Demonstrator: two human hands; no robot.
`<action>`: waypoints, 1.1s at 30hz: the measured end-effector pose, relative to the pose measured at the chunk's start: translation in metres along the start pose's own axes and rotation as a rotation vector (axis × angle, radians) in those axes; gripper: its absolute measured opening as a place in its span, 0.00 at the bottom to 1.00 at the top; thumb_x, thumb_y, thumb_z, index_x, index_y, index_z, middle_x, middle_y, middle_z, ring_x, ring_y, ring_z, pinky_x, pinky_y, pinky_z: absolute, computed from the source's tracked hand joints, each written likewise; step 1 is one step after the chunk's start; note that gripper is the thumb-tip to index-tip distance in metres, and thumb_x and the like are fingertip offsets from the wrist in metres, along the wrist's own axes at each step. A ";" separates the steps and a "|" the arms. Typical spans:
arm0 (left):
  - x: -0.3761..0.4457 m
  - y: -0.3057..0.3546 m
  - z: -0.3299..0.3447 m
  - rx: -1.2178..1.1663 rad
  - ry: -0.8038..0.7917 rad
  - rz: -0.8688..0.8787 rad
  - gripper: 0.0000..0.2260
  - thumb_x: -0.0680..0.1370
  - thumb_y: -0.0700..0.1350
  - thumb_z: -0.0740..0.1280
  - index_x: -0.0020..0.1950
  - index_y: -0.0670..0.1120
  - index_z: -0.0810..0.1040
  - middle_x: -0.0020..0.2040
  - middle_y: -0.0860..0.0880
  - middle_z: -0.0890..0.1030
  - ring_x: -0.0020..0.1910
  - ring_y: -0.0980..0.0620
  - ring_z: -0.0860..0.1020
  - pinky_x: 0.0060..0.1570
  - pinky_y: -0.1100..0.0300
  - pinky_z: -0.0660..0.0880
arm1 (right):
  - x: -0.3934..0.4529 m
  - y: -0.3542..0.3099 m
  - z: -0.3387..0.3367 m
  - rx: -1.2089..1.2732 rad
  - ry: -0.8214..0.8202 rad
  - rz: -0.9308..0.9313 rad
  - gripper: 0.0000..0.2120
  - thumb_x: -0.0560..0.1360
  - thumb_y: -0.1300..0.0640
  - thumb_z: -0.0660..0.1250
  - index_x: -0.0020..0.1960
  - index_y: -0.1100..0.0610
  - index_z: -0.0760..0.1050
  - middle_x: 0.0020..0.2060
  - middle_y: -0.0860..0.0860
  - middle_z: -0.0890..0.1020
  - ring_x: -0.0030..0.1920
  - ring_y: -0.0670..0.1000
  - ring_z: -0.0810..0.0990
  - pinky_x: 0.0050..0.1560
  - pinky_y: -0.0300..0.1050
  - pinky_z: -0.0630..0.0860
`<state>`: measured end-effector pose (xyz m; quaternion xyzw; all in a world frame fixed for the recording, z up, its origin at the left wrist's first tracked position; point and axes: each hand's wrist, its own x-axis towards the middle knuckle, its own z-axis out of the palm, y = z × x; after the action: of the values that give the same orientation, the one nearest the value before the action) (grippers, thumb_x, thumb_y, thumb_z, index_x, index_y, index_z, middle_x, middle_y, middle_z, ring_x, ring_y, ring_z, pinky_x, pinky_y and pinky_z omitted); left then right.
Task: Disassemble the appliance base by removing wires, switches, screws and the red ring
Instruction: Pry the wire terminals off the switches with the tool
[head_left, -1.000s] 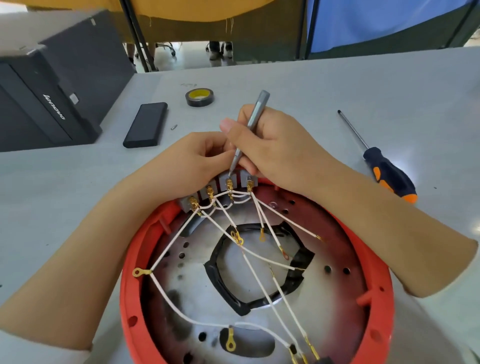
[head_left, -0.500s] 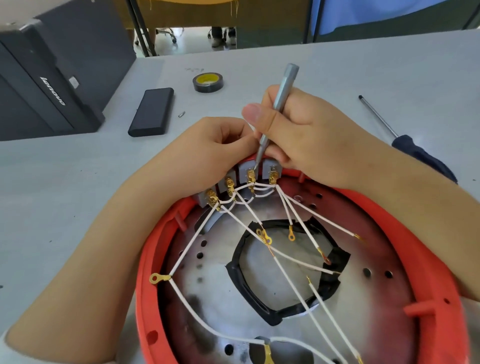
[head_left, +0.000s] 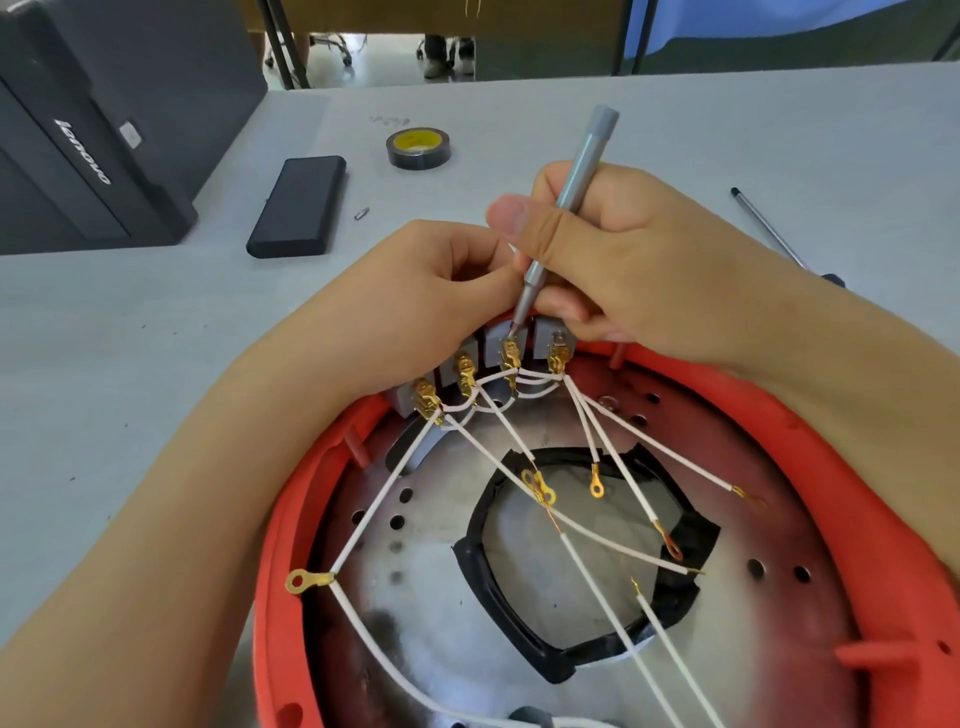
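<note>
At ten o'clock, "lenovo" marks a black case. Right hand grips a grey screwdriver — tip at six on the switches; left hand pinches beside — red ring below.

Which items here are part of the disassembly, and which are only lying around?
In use: slim grey metal screwdriver, grey switch blocks, white wires, red plastic ring.
Lying about: yellow-cored tape roll, flat black case, second screwdriver's metal shaft, black Lenovo box.
</note>
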<state>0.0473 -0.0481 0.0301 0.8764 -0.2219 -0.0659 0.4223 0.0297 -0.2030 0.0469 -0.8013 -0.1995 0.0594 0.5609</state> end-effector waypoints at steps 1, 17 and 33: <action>0.000 0.000 0.000 -0.003 -0.002 -0.003 0.15 0.78 0.54 0.61 0.40 0.45 0.80 0.22 0.55 0.68 0.20 0.59 0.63 0.21 0.73 0.61 | 0.000 0.000 -0.001 0.000 -0.003 0.004 0.15 0.80 0.52 0.59 0.37 0.57 0.65 0.22 0.53 0.66 0.18 0.45 0.61 0.19 0.33 0.61; -0.001 0.003 0.000 0.013 0.000 -0.026 0.16 0.78 0.54 0.61 0.37 0.47 0.79 0.22 0.56 0.70 0.21 0.60 0.65 0.22 0.73 0.62 | -0.006 0.000 0.002 -0.060 0.050 -0.037 0.14 0.80 0.52 0.59 0.37 0.56 0.66 0.23 0.52 0.69 0.20 0.47 0.64 0.22 0.37 0.64; -0.001 0.004 0.000 -0.024 -0.010 -0.037 0.15 0.79 0.53 0.61 0.38 0.47 0.80 0.20 0.57 0.68 0.19 0.59 0.63 0.21 0.72 0.61 | -0.006 0.002 -0.001 0.064 0.028 -0.002 0.15 0.77 0.50 0.60 0.37 0.58 0.65 0.23 0.52 0.68 0.19 0.47 0.62 0.22 0.39 0.61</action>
<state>0.0449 -0.0498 0.0328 0.8749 -0.2068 -0.0809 0.4303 0.0246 -0.2072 0.0450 -0.7834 -0.1908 0.0540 0.5890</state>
